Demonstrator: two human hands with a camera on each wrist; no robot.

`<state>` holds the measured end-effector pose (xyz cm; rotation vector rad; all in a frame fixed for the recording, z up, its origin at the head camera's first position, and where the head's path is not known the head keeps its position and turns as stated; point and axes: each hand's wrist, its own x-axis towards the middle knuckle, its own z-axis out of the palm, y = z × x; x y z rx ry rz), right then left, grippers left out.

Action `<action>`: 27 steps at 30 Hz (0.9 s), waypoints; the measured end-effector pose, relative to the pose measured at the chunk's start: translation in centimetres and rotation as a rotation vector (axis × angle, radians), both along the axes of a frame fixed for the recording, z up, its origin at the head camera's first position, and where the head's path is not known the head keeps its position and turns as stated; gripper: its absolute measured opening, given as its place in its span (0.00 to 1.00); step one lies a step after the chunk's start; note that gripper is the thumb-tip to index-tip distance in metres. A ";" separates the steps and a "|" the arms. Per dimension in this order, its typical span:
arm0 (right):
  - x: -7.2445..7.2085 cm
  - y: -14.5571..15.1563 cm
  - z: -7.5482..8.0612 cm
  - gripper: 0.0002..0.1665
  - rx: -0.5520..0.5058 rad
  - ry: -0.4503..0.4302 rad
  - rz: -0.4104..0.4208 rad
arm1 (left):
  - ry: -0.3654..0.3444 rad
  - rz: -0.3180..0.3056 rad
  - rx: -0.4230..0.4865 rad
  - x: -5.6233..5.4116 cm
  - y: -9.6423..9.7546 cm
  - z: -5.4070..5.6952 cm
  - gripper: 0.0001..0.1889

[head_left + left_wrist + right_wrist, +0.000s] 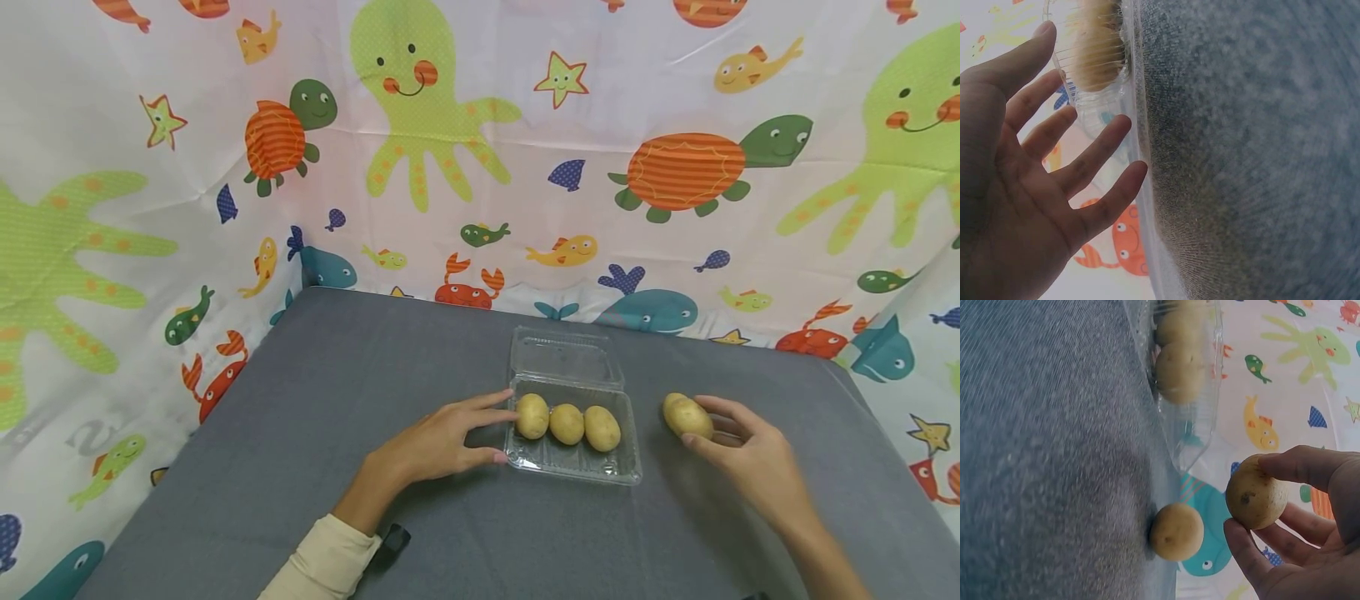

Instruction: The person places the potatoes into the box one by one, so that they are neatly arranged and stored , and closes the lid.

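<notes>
A clear plastic clamshell box [577, 472] lies with its hinged lid [566, 354] folded back. Three potatoes [567, 424] sit in a row inside it. My left hand [442, 437] is at the box's left side, fingers spread and fingertips right at the rim; the left wrist view shows its palm holding nothing. To the right of the box, my right hand [757, 462] pinches a potato [1257, 492] between thumb and fingers, raised above the table. Another potato [1176, 532] rests on the table just behind it, mostly hidden by the held one in the head view.
A grey cloth covers the table [360, 358]. Behind and along the sides hangs a white curtain [540, 167] printed with sea animals, meeting the table's back edge just beyond the lid. A black strap [393, 540] is on the left wrist, by a beige sleeve [326, 558].
</notes>
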<state>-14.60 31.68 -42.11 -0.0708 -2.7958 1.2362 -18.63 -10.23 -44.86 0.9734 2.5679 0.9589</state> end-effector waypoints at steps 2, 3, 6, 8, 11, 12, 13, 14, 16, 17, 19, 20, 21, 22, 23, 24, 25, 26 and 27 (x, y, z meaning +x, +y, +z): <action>0.0 -0.3 0.1 0.39 -0.002 0.001 0.008 | -0.005 0.000 0.001 0.0 0.0 0.0 0.33; 0.1 -0.5 0.1 0.39 -0.006 -0.001 0.012 | -0.006 0.000 0.002 0.0 0.0 0.0 0.33; 0.1 -0.9 0.2 0.39 -0.003 -0.010 0.028 | -0.007 -0.001 0.003 0.0 0.0 0.1 0.33; 0.1 -1.2 0.3 0.38 -0.011 -0.012 0.043 | -0.006 -0.002 0.004 0.0 0.0 0.1 0.33; 0.1 -1.6 0.4 0.37 -0.022 -0.005 0.067 | -0.005 -0.002 0.006 0.0 0.0 0.0 0.33; 0.1 -1.8 0.4 0.37 -0.027 0.001 0.074 | -0.006 -0.002 0.007 0.0 0.0 0.1 0.33; 0.1 -2.0 0.5 0.37 -0.031 0.006 0.078 | -0.007 -0.003 0.008 0.0 0.0 0.1 0.33; 0.1 -2.2 0.5 0.36 -0.035 0.010 0.081 | -0.007 -0.002 0.009 0.0 0.0 0.1 0.33; 0.1 -2.5 0.5 0.36 -0.040 0.016 0.085 | -0.006 -0.003 0.010 0.0 0.0 0.1 0.33; 0.1 -2.6 0.6 0.36 -0.039 0.018 0.086 | -0.007 -0.003 0.009 0.0 0.0 0.1 0.33; 0.2 -2.9 0.6 0.36 -0.043 0.020 0.092 | -0.006 -0.002 0.008 0.0 0.0 0.1 0.33; 0.2 -3.0 0.5 0.36 -0.043 0.023 0.097 | -0.006 -0.001 0.007 0.0 0.0 0.1 0.33; 0.2 -3.1 0.5 0.36 -0.044 0.027 0.103 | -0.005 -0.001 0.007 0.0 0.0 0.1 0.33; 0.2 -3.2 0.5 0.36 -0.049 0.029 0.108 | -0.005 -0.001 0.006 0.0 0.0 0.1 0.33; 0.3 -3.4 0.5 0.36 -0.054 0.036 0.113 | -0.004 0.000 0.005 0.0 0.0 0.1 0.33; 0.3 -3.5 0.5 0.36 -0.058 0.044 0.120 | -0.003 0.000 0.005 0.0 0.0 0.0 0.33; 0.3 -3.7 0.5 0.35 -0.054 0.053 0.126 | -0.002 0.000 0.004 0.0 0.0 0.0 0.33; 0.3 -3.9 0.6 0.35 -0.051 0.064 0.133 | 0.000 0.000 0.003 0.0 0.0 0.0 0.33; 0.4 -4.0 0.6 0.35 -0.046 0.074 0.141 | 0.002 -0.001 0.003 0.0 0.0 0.0 0.33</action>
